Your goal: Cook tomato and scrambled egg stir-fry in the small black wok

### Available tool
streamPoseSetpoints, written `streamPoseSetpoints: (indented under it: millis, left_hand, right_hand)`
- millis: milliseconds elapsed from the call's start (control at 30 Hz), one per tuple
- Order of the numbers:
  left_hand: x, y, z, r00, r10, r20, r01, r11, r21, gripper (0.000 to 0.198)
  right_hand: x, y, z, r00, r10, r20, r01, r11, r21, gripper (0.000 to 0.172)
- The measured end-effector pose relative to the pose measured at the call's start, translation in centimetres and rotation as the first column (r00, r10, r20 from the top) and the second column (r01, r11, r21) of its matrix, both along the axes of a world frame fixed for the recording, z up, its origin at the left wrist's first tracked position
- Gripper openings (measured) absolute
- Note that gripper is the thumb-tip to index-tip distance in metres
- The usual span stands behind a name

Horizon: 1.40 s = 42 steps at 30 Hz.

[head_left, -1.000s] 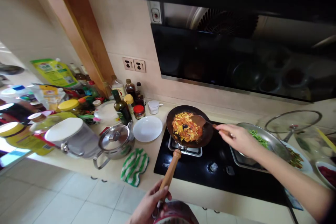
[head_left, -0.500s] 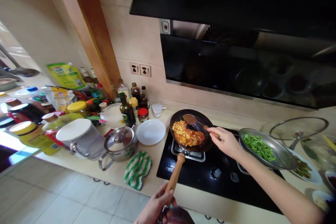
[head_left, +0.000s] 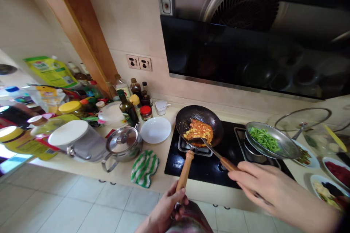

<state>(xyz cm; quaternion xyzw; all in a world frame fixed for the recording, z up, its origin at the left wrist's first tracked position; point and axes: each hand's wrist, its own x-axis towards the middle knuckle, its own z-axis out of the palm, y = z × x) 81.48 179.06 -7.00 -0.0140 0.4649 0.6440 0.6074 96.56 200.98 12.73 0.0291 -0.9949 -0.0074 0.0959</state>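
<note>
A dark wok (head_left: 214, 125) sits on the left burner, tilted a little toward me. My left hand (head_left: 171, 201) is closed around its wooden handle (head_left: 185, 171). Inside lies a red and yellow mix that looks like tomato and scrambled egg (head_left: 201, 131). My right hand (head_left: 262, 185) grips the wooden handle of a metal spatula (head_left: 216, 153), whose head is at the near side of the food. Part of that head is hidden by the food. To the left of the wok stands a white plate (head_left: 155, 130) on the counter.
A pan (head_left: 290, 148) of chopped green vegetables stands on the right burner, with a glass lid (head_left: 303, 120) behind it. Left of the stove are a lidded steel pot (head_left: 124, 147), a green-striped cloth (head_left: 144, 168), a water jug (head_left: 79, 142) and several bottles. The range hood (head_left: 232, 58) hangs above.
My right hand has come nearer and lower, drawing the spatula from the wok's far side to its near side. The food has shifted and the wok tilts more toward me. My left hand keeps its grip.
</note>
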Motion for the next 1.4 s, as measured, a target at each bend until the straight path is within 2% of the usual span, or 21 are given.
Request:
streamPoseSetpoints:
  millis: [133, 233, 333, 400, 433, 467, 500, 533, 567, 633, 700, 767, 800, 867, 967, 1033, 1100, 1167, 1233, 1300, 1400]
  left_hand:
    - [0.1, 0.0, 0.3, 1.000, 0.002, -0.012, -0.002, 1.000, 0.003, 0.059]
    - [0.3, 0.0, 0.6, 0.999, -0.020, -0.041, 0.020, 1.000, 0.003, 0.054]
    - [0.0, -0.6, 0.4, 0.997, -0.066, -0.027, 0.066, 0.998, 0.004, 0.052]
    - [-1.2, -1.7, -0.4, 0.979, -0.110, -0.170, 0.107, 0.994, -0.025, 0.051]
    - [-2.2, -2.3, -1.2, 0.935, -0.137, -0.328, 0.119, 0.990, -0.076, 0.050]
    - [-3.5, -3.1, -2.0, 0.833, -0.173, -0.526, 0.105, 0.982, -0.157, 0.047]
    - [-5.0, -3.8, -3.1, 0.630, -0.234, -0.740, 0.037, 0.962, -0.272, 0.043]
    - [-6.7, -4.4, -4.2, 0.522, -0.266, -0.811, -0.039, 0.942, -0.334, 0.042]
    - [-8.3, -5.0, -5.3, 0.460, -0.287, -0.840, -0.100, 0.924, -0.370, 0.045]
    - [-11.4, -5.9, -7.4, 0.272, -0.368, -0.889, -0.251, 0.865, -0.435, 0.049]
    - [-13.7, -6.2, -8.9, 0.180, -0.420, -0.890, -0.300, 0.838, -0.456, 0.036]
    - [-15.0, -6.0, -9.7, 0.131, -0.436, -0.890, -0.297, 0.840, -0.455, 0.017]
    - [-15.4, -5.8, -9.8, 0.111, -0.434, -0.894, -0.292, 0.846, -0.447, 0.012]
    - [-15.8, -5.3, -9.7, 0.086, -0.414, -0.906, -0.284, 0.862, -0.421, 0.011]
    - [-14.9, -5.3, -9.1, 0.072, -0.359, -0.931, -0.264, 0.893, -0.365, 0.008]
    - [-13.3, -5.9, -8.8, 0.080, -0.315, -0.946, -0.238, 0.915, -0.325, 0.015]
    - [-10.9, -6.8, -8.6, 0.123, -0.281, -0.952, -0.183, 0.936, -0.300, 0.026]
    - [-8.2, -7.7, -8.0, 0.205, -0.276, -0.939, -0.080, 0.952, -0.297, 0.028]
    - [-5.6, -8.0, -6.9, 0.292, -0.301, -0.908, 0.066, 0.953, -0.295, 0.026]
    - [-3.4, -7.7, -5.3, 0.367, -0.341, -0.866, 0.267, 0.930, -0.253, 0.027]
    - [-1.4, -6.3, -3.0, 0.416, -0.385, -0.824, 0.520, 0.844, -0.132, 0.030]
  right_hand:
    - [-4.6, 1.4, -2.3, 0.995, -0.098, 0.036, 0.098, 0.995, 0.004, 0.026]
    - [-6.4, 4.9, -1.5, 0.950, -0.306, -0.061, 0.288, 0.935, -0.209, 0.024]
    - [-6.7, 7.5, 0.4, 0.803, -0.591, -0.074, 0.537, 0.772, -0.340, 0.019]
    - [-7.4, 8.0, 0.5, 0.663, -0.744, -0.078, 0.636, 0.616, -0.465, 0.017]
    - [-8.0, 7.9, 0.1, 0.598, -0.798, -0.066, 0.653, 0.534, -0.538, 0.017]
    - [-8.7, 7.6, -0.7, 0.541, -0.840, -0.043, 0.648, 0.449, -0.616, 0.018]
    - [-9.4, 7.1, -1.7, 0.498, -0.867, -0.012, 0.624, 0.368, -0.690, 0.019]
    - [-10.0, 6.6, -2.6, 0.478, -0.878, 0.017, 0.588, 0.306, -0.749, 0.020]
    - [-10.5, 6.1, -3.5, 0.486, -0.873, 0.030, 0.549, 0.279, -0.788, 0.022]
    - [-10.9, 5.1, -4.7, 0.563, -0.827, -0.002, 0.480, 0.329, -0.813, 0.023]
    - [-10.8, 4.4, -5.3, 0.672, -0.732, -0.112, 0.436, 0.513, -0.739, 0.021]
    - [-10.7, 4.2, -5.9, 0.773, -0.586, -0.243, 0.389, 0.740, -0.550, 0.019]
    - [-10.7, 4.2, -6.4, 0.814, -0.504, -0.288, 0.356, 0.826, -0.438, 0.019]
    - [-10.9, 4.4, -7.9, 0.887, -0.346, -0.307, 0.278, 0.929, -0.244, 0.023]
    - [-10.1, 4.5, -10.1, 0.962, -0.174, -0.211, 0.158, 0.983, -0.091, 0.028]
    - [-8.2, 4.0, -10.1, 0.992, -0.076, -0.097, 0.074, 0.997, -0.018, 0.029]
    - [-5.4, 3.3, -8.3, 1.000, -0.023, 0.015, 0.022, 0.999, 0.045, 0.031]
    - [-2.6, 2.6, -4.9, 0.999, -0.023, 0.048, 0.021, 0.999, 0.046, 0.031]
    - [-0.5, 1.8, -1.2, 1.000, 0.003, 0.018, -0.004, 0.999, 0.035, 0.033]
    - [0.7, 0.8, 1.4, 0.999, 0.024, 0.030, -0.026, 0.999, 0.045, 0.035]
    - [0.4, -0.4, 1.3, 0.997, 0.030, 0.075, -0.038, 0.994, 0.101, 0.036]
